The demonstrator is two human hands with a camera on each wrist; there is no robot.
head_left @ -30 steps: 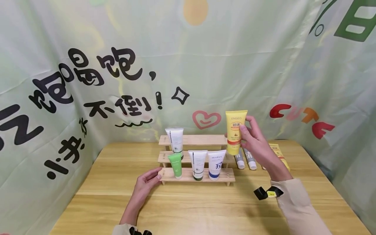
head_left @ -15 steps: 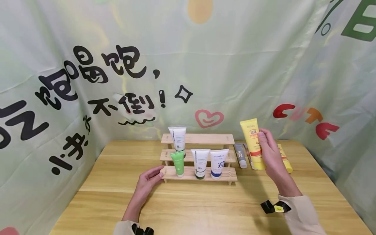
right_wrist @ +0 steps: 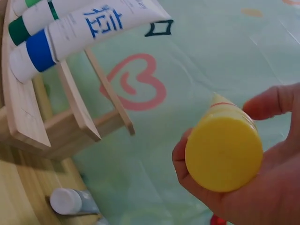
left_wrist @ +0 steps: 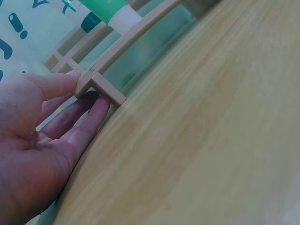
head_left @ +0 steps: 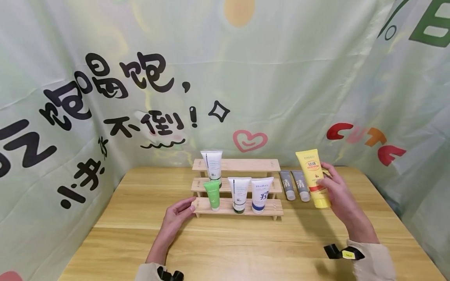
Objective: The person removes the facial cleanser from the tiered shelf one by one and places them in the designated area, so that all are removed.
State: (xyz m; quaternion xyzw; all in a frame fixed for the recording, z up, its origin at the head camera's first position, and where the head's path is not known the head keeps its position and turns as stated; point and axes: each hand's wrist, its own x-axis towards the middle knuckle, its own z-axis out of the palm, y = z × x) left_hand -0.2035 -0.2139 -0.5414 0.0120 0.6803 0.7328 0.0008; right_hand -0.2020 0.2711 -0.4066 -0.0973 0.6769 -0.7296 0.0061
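Yellow tube (head_left: 312, 175), in right hand (head_left: 340, 197), farther right and lower than before.

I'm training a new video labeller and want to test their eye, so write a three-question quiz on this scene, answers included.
1. What does the right hand hold?
a) a spoon
b) a yellow tube
c) a brush

2. True or false: the two grey tubes stand upright.

3. How many tubes stand on the lowest step of the wooden rack?

Key
1. b
2. False; they lie on the table, beside the rack.
3. Three: a green tube and two white tubes.
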